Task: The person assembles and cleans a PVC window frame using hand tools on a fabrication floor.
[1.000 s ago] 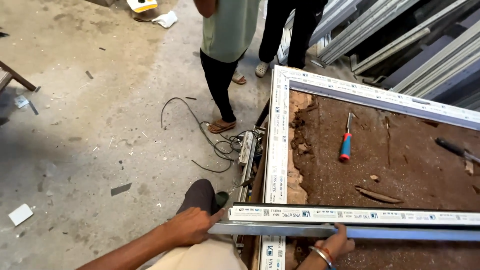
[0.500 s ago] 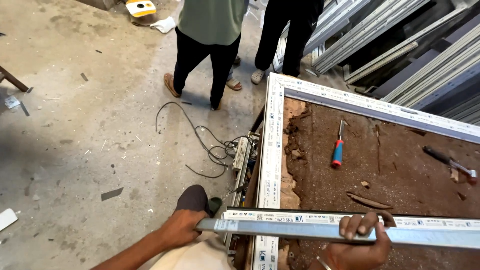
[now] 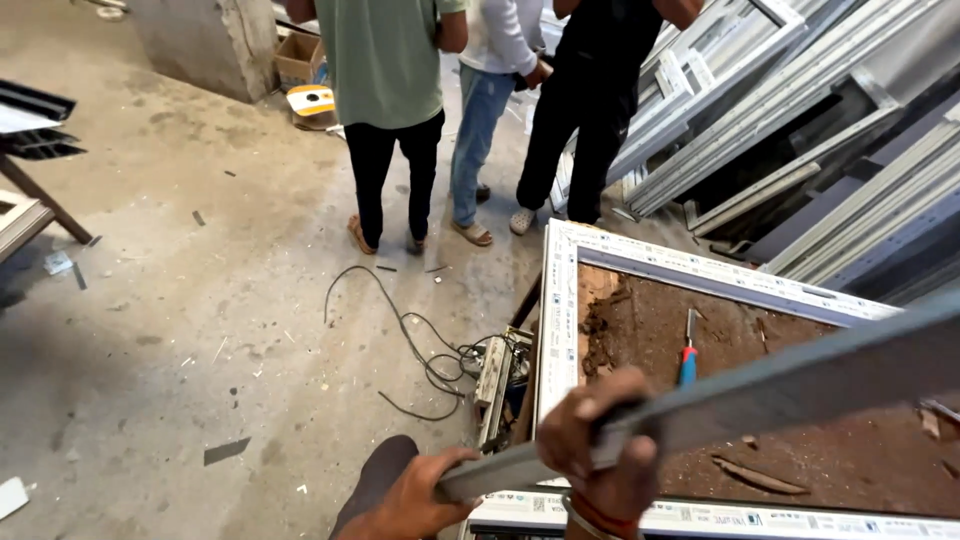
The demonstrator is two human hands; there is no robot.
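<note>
Open concrete floor (image 3: 180, 330) at left and centre, littered with scraps; black cable (image 3: 410, 340) looped near the middle. Wooden bench edge (image 3: 30, 215) at far left. Standing people at the far side, legs (image 3: 395, 175) just beyond the cable, closing off the far passage. Stacked white profiles (image 3: 800, 130) leaning at far right.

White frame (image 3: 556, 330) lying flat on a brown worktop (image 3: 800, 440) at right, its near-left corner just beside the hands, its left rail marking the table edge. Red-and-blue screwdriver (image 3: 688, 355) on the worktop inside the frame. Small power tool (image 3: 492, 385) on the floor just left of the frame, at the cable's end.

Cardboard box (image 3: 298, 58) at far centre-left against a grey pillar (image 3: 205, 45); yellow-and-white oval object (image 3: 312, 100) just near of it. White strip with small dark print along the near rail (image 3: 720, 520) of the frame.

Long grey metal bar (image 3: 780, 385) raised at a slant, low at near left, rising to the right edge, above the frame's near rail. Left hand (image 3: 415, 495) closed around the bar's lower end. Right hand (image 3: 600, 450) wrapped around the bar just to the right, fingers curled over the top, bangle at the wrist. Hands close together, not touching.
</note>
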